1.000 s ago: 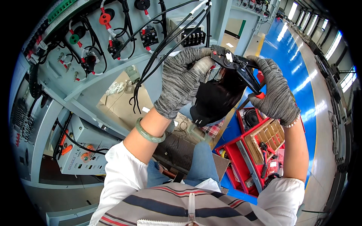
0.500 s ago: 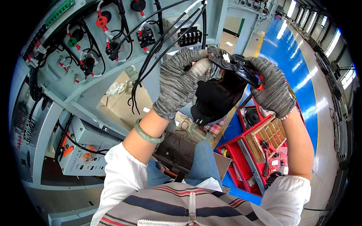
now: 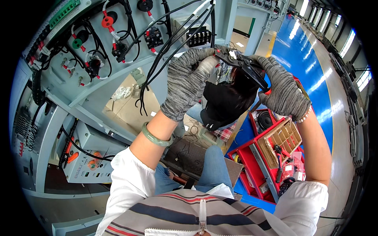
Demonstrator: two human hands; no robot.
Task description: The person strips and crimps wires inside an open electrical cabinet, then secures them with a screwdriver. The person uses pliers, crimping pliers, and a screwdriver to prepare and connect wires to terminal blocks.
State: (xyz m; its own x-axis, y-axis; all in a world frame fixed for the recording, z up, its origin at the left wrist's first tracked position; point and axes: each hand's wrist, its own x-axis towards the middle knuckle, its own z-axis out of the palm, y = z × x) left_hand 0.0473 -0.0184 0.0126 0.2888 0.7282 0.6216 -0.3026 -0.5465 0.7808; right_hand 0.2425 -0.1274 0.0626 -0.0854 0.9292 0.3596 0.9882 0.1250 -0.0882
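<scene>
- Nearest, a smooth pale-green bangle (image 3: pixel 153 138) rings the wrist below the left hand; it is best held clear of the hanging leads.
- The left hand (image 3: pixel 184 84), in a grey knitted glove, is curled with thumb and forefinger at the head of the tool; whether they pinch a small red piece there I cannot tell. Fingertips should sit just outside the biting edges.
- The black metal plier-like hand tool with red grip ends (image 3: pixel 246 69) spans the space between both hands, its head at the left fingertips. Squaring head to work before pressing should give an even bite.
- The right hand (image 3: pixel 285 88), gloved alike, is wrapped round the handles; one smooth, full squeeze seems better than short jerks.
- Black flexible cables with loose ends (image 3: pixel 144 88) dangle left of the left hand; they should not stray into the tool.
- Beyond and below, between the hands, sits a person in a black cap (image 3: pixel 224 98): elbow and tool swings should stay small.
</scene>
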